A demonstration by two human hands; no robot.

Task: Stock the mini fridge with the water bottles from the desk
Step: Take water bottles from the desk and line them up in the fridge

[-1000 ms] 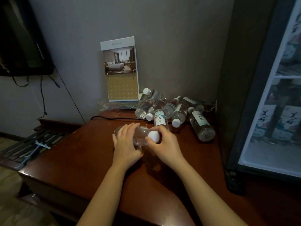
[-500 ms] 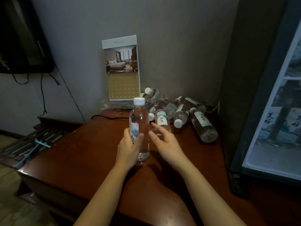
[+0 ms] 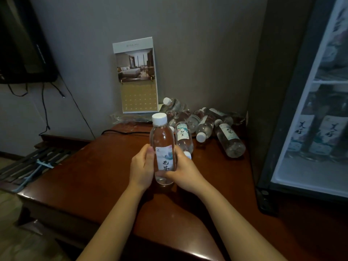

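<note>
Nearest: left hand (image 3: 142,167) and right hand (image 3: 185,173) both wrapped round the labelled waist of one upright water bottle (image 3: 162,140), low over the desk (image 3: 94,176). Looks full, so probably weighty; smooth, slightly squashy plastic, so the label band should grip best. Beyond: spare bottles (image 3: 207,125) heaped; mini fridge (image 3: 282,129) right.

The bottle (image 3: 162,140) before me is clear, with a white cap (image 3: 159,118) and a white label (image 3: 165,159) washed pale pink and teal under black brush characters. My table (image 3: 94,176) is glossy reddish-brown. The calendar (image 3: 138,95) has a gold lower half with a dotted grid.
</note>
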